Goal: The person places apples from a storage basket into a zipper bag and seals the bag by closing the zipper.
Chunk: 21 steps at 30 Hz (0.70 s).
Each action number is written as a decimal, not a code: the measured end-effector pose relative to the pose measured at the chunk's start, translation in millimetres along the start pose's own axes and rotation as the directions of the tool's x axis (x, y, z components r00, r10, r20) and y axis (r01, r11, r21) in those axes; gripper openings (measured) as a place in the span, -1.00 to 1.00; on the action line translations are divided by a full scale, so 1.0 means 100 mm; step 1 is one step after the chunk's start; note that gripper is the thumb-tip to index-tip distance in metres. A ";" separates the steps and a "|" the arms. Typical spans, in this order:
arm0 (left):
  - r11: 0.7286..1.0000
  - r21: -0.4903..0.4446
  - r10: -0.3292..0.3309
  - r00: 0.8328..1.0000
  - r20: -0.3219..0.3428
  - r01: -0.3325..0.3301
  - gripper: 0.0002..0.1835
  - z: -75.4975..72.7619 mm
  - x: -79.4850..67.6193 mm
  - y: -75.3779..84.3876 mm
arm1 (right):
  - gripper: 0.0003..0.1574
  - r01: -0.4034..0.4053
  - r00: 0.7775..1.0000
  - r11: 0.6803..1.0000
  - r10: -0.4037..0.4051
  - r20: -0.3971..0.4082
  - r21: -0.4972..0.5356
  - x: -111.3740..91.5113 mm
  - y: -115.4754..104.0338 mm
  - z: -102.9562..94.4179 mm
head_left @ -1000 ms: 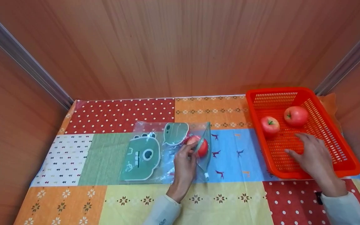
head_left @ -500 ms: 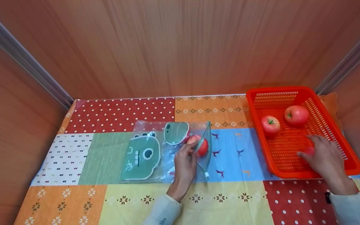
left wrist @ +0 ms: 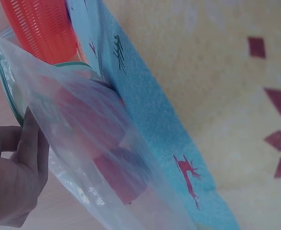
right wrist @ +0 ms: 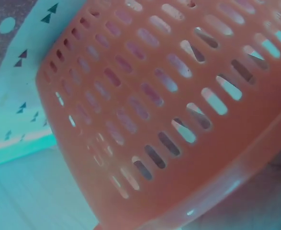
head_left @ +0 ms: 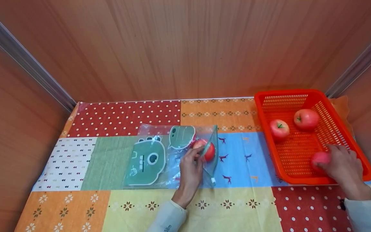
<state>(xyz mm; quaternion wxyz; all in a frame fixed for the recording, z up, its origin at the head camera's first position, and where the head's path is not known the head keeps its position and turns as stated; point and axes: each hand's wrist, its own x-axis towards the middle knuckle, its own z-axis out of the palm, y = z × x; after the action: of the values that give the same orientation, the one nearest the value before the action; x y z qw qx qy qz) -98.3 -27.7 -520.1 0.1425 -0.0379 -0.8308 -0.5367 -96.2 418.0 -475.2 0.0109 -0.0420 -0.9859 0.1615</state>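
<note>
A clear zip bag (head_left: 169,167) printed with a green monster lies flat in the head view, its green-edged mouth to the right. My left hand (head_left: 190,169) pinches the bag's upper layer near that mouth, lifting it. A red apple (head_left: 208,153) sits just inside; through the cloudy plastic bag (left wrist: 73,191) in the left wrist view, red shapes show. Over the near right corner of an orange-red basket (head_left: 267,154), my right hand (head_left: 346,167) grips a red apple (head_left: 320,160). In the right wrist view the basket's slotted wall (right wrist: 145,105) hides that hand.
Two more apples rest in the basket: one apple (head_left: 279,130) by its left wall, another apple (head_left: 306,119) farther back. A patchwork cloth (head_left: 140,209) covers the table. Wood-grain panels (head_left: 185,48) close off the back and both sides.
My right hand has moved right inside the basket and its fingers have come round the apple in the near right corner. The left hand and bag stay put.
</note>
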 end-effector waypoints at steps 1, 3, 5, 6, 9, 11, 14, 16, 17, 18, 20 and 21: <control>1.000 0.000 -0.002 1.000 0.000 0.002 -0.60 0.00 0.00 0.00 | -0.04 -0.003 1.000 1.000 0.003 0.007 -0.001 0.00 0.01 -0.01; 1.000 0.007 -0.003 1.000 0.002 0.003 -0.60 0.00 0.00 0.01 | -0.05 -0.013 1.000 1.000 0.013 0.025 -0.013 0.01 0.02 -0.02; 1.000 0.019 -0.006 1.000 0.006 0.006 -0.59 -0.01 -0.01 0.01 | -0.07 -0.030 0.998 0.999 0.031 0.051 -0.025 0.02 0.03 -0.04; 1.000 0.024 -0.008 1.000 0.009 0.008 -0.59 -0.01 -0.01 0.02 | -0.07 -0.039 0.997 0.999 0.041 0.069 -0.031 0.03 0.03 -0.05; 0.999 0.039 -0.010 1.000 0.014 0.009 -0.58 -0.01 -0.01 0.02 | -0.06 -0.073 0.988 0.996 0.079 0.136 -0.048 0.07 0.05 -0.08; 0.999 0.040 -0.013 1.000 0.016 0.012 -0.57 -0.01 -0.01 0.02 | -0.05 -0.093 0.978 0.994 0.100 0.183 -0.049 0.09 0.06 -0.10; 0.999 0.033 -0.017 1.000 0.017 0.017 -0.57 -0.01 0.00 0.02 | -0.03 -0.114 0.964 0.992 0.123 0.236 -0.049 0.12 0.06 -0.14; 0.999 0.028 -0.020 1.000 0.021 0.020 -0.56 -0.02 0.00 0.01 | -0.02 -0.124 0.958 0.991 0.131 0.256 -0.045 0.14 0.08 -0.14; 0.999 0.027 -0.023 1.000 0.021 0.022 -0.56 -0.02 0.00 0.02 | -0.01 -0.127 0.956 0.991 0.135 0.261 -0.046 0.14 0.08 -0.14; 0.999 0.027 -0.022 1.000 0.021 0.021 -0.56 -0.02 0.00 0.02 | -0.01 -0.130 0.954 0.991 0.137 0.266 -0.044 0.14 0.08 -0.14; 0.999 0.026 -0.023 0.999 0.022 0.022 -0.56 -0.02 0.00 0.01 | -0.02 -0.125 0.958 0.992 0.130 0.257 -0.036 0.13 0.09 -0.13; 0.999 0.026 -0.025 0.999 0.024 0.024 -0.56 -0.02 0.00 0.02 | -0.04 -0.120 0.960 0.992 0.124 0.251 -0.033 0.12 0.09 -0.12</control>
<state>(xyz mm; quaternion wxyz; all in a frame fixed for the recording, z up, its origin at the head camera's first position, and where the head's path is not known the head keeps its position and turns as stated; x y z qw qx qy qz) -97.6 -29.1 -517.9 0.1266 -0.0324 -0.8397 -0.5270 -107.3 431.6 -466.5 -0.1251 -0.0820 -0.9762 0.1574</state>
